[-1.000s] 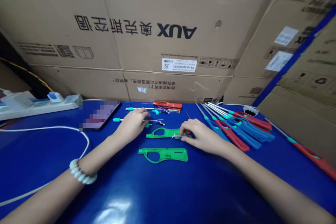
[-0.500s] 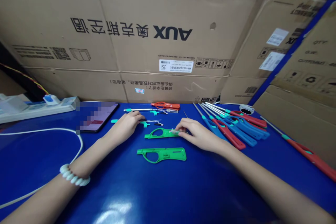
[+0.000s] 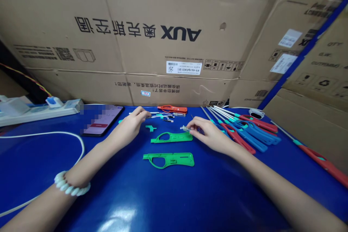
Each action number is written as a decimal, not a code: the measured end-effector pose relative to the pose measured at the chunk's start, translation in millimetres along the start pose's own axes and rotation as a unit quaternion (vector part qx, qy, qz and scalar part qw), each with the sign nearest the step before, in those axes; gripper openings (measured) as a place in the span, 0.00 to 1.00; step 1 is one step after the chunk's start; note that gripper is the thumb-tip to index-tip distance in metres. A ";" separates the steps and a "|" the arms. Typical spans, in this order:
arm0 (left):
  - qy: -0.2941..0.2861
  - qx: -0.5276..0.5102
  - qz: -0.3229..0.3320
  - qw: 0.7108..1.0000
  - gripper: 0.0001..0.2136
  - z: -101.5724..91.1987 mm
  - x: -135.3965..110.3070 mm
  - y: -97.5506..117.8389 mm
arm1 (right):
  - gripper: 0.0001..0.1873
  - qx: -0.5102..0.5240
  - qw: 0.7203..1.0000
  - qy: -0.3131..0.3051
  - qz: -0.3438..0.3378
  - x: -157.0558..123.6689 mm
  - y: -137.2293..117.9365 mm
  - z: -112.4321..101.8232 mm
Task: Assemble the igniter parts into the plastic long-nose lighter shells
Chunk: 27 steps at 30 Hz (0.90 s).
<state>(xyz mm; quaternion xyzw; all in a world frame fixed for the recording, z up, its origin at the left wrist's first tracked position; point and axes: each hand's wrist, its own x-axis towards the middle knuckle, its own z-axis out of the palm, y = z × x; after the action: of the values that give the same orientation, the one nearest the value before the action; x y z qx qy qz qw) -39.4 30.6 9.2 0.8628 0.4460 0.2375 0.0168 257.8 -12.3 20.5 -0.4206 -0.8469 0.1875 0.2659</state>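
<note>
Two green plastic handle shells lie on the blue table, the far green shell (image 3: 172,137) and the near green shell (image 3: 169,160). My right hand (image 3: 208,133) pinches a small clear tube part (image 3: 185,128), lifted just above the far shell's right end. My left hand (image 3: 131,124) pinches a thin metal rod with wires (image 3: 160,115) and holds it a little above the table. A small teal clip (image 3: 150,128) lies between my hands.
A phone (image 3: 101,119) lies at the left, with a white cable (image 3: 51,136) and a power strip (image 3: 38,108) beyond it. A red handle shell (image 3: 173,108) sits at the back. Several finished red and blue lighters (image 3: 244,130) lie at the right. Cardboard boxes (image 3: 152,36) wall the back.
My left hand lifted the rod with wires and moved back from the teal clip. My right hand raised the clear tube part off the far green shell.
</note>
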 end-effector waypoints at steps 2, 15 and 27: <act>-0.002 -0.030 0.019 0.999 0.14 -5.3 0.0 6.7 | 0.05 0.010 1.000 0.020 0.009 0.3 0.5 -0.8; -0.110 -0.128 0.058 0.984 0.11 -18.8 -6.3 38.2 | 0.06 0.162 0.982 0.050 0.078 -2.4 -11.8 7.5; -0.198 -0.145 0.060 0.968 0.10 -24.7 -9.1 49.1 | 0.13 0.132 0.989 0.018 0.069 -1.0 -20.9 23.8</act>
<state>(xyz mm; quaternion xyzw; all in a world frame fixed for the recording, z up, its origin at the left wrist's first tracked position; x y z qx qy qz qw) -16.9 -10.5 39.3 0.9062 0.3421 0.1242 0.2152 231.0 -27.4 12.8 -0.4427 -0.7784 0.3082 0.3210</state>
